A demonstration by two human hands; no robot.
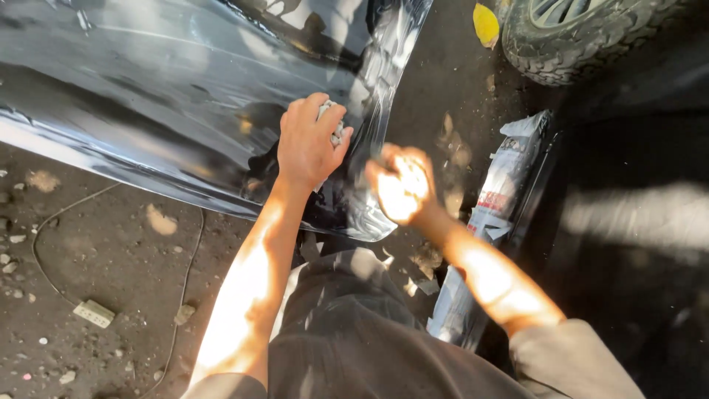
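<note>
A glossy black car body panel [148,81] lies across the upper left, reflecting light. My left hand [309,144] presses a small pale pad or cloth [330,118] against the panel near its lower right edge, fingers curled over it. My right hand [402,185] hovers just right of the panel's corner, in bright sun and blurred; its fingers look curled, and I cannot tell whether it holds anything.
A tyre [583,33] stands at the top right with a yellow leaf [485,24] beside it. A long part wrapped in newspaper [491,214] lies on the dirt floor at the right. A thin cable [185,295] and small white block [94,313] lie at lower left.
</note>
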